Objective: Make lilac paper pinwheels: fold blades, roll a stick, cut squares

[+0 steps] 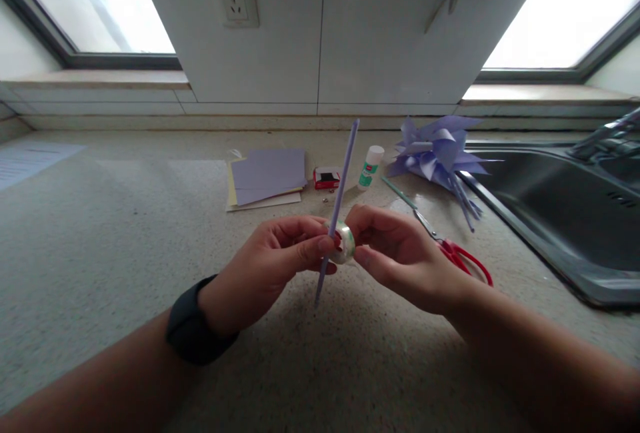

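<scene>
Tape roll (343,242) is being pinched between the left hand (270,266) and right hand (400,256) against a rolled purple paper stick (338,209) over the near counter (100,233), while scissors (450,246) are lying right and a folded purple paper flower (437,153) is sitting far right, already made.

Bare forearms, black band (193,331) on the left wrist
</scene>
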The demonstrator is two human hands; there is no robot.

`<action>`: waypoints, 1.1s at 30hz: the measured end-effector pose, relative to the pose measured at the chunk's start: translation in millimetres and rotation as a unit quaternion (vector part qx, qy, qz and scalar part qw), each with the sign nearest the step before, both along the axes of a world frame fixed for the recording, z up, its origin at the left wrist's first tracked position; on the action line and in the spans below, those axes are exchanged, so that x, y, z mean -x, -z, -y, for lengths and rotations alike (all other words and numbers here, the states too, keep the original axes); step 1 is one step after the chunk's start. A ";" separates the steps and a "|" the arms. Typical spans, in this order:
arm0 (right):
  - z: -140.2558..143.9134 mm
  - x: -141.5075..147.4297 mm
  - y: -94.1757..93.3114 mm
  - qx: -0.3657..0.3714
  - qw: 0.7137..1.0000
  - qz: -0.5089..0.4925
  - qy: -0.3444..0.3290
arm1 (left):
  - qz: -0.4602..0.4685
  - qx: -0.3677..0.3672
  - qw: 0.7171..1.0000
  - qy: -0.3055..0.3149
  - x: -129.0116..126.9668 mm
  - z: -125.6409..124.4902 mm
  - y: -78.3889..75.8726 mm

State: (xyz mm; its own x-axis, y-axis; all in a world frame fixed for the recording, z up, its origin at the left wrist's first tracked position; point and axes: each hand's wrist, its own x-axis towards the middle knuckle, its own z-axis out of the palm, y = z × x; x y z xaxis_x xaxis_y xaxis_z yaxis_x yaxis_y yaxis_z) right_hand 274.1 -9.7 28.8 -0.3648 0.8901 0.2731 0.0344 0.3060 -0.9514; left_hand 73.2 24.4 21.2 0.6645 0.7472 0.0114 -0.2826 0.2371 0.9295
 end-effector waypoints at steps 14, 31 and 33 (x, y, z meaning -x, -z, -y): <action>-1.5 -6.4 5.5 -0.238 0.963 0.114 0.063 | -0.036 0.022 0.999 0.016 2.9 -0.8 -1.5; -0.4 -9.7 -2.4 -0.329 0.921 0.188 0.089 | -0.057 0.012 0.998 0.025 4.4 -1.5 0.2; -0.3 -10.2 -2.7 -0.348 0.911 0.206 0.084 | -0.076 -0.004 0.997 0.023 4.2 -2.1 2.3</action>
State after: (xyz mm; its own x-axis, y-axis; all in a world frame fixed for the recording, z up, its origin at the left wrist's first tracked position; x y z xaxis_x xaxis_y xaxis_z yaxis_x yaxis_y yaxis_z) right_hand 284.3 -9.4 31.5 -0.4393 0.6056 0.6635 0.4461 0.7882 -0.4240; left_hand 69.0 26.5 18.8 0.6928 0.7160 -0.0864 -0.1273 0.2393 0.9626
